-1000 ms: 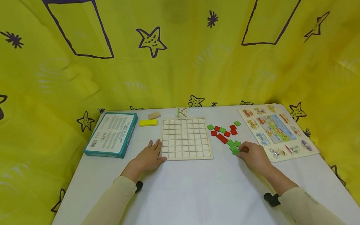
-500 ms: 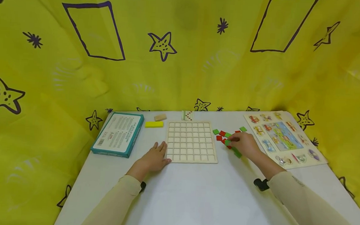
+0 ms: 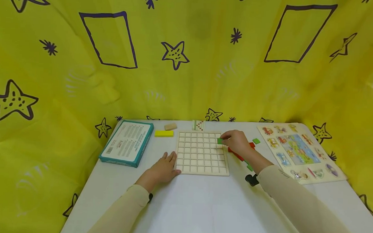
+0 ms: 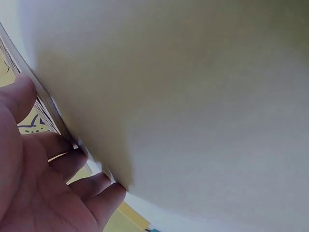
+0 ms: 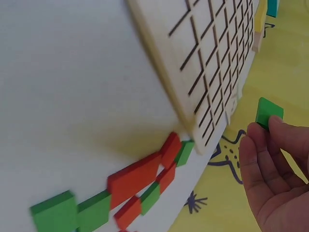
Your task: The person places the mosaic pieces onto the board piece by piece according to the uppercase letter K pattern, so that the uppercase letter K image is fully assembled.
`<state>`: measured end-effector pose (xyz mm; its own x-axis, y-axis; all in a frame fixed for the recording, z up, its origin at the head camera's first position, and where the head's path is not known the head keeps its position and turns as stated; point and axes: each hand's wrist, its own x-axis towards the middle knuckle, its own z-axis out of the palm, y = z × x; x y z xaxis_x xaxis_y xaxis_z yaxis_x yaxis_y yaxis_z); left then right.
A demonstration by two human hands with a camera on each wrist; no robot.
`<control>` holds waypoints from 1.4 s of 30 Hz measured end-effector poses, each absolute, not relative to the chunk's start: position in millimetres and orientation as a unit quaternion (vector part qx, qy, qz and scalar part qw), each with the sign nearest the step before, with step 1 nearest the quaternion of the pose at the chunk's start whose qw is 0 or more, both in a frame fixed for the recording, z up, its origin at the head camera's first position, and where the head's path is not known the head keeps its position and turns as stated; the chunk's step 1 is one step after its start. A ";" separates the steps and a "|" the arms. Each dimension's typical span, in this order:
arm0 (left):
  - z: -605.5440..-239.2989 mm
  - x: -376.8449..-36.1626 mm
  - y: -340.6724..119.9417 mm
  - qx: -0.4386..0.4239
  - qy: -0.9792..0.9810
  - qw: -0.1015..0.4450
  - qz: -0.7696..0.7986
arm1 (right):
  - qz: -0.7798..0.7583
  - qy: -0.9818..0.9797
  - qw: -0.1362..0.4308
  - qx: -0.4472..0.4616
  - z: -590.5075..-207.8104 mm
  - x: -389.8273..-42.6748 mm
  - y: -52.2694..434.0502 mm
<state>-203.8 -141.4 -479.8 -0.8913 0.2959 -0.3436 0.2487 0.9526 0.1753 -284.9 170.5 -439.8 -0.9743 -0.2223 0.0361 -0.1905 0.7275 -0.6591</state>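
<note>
Wooden grid board (image 3: 202, 152) on the table, steadied by the flat, relaxed left hand (image 3: 163, 169). The right hand (image 3: 236, 142) pinches a green tile (image 3: 220, 141) above its right edge, seemingly mid-placement; lowering squarely into a cell looks needed.

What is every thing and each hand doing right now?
Grid board: flat on the table, cells look empty.
Green tile: pinched over the board's right edge.
Right hand: holds the green tile.
Left hand: flat against the board's left edge.
Loose tiles: scattered right of the board.
Teal box: closed, lying flat.
</note>
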 end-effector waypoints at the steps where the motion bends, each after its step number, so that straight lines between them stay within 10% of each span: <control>1: -480.7 -203.3 -141.7 0.140 0.970 0.187 0.062 | -0.355 0.928 0.028 -0.109 -439.6 -286.6 166.2; 42: -481.8 -205.9 -142.3 0.139 0.969 0.189 0.080 | -0.381 0.913 0.060 -0.135 -462.8 -361.3 55.9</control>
